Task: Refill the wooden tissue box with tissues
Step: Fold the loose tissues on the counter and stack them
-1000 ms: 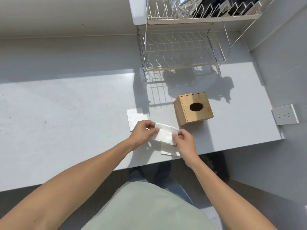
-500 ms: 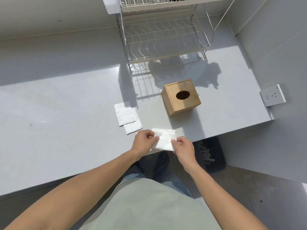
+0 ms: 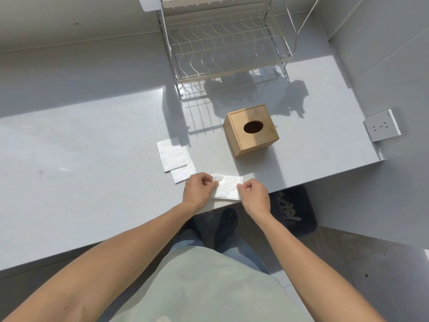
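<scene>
- Head view: both hands were at the near edge of the grey counter (image 3: pixel 81 173), working one folded white tissue (image 3: pixel 228 190).
- Left hand (image 3: pixel 197 190) was closed, fingers pinching the tissue's left edge.
- Right hand (image 3: pixel 254 197) was closed too, thumb and fingers pinching the right edge.
- The tissue lay flat or just off the counter; couldn't tell which from this angle.
- Wooden tissue box (image 3: pixel 251 130) stood upright on the counter, beyond the hands and a bit to the right, well apart from them. Oval slot on top faced up; inside looked dark.
- Two more folded tissues (image 3: pixel 175 160) lay on the counter left of the box, overlapping, just beside the left hand but not touching it.
- Wire dish rack (image 3: pixel 227 52) sat at the back of the counter, behind the box, throwing a shadow toward it.
- Wall socket (image 3: pixel 380 125) was on the right wall.
- Dark bin (image 3: pixel 294 211) stood on the floor under the counter's right end; contents too blurred to identify.
</scene>
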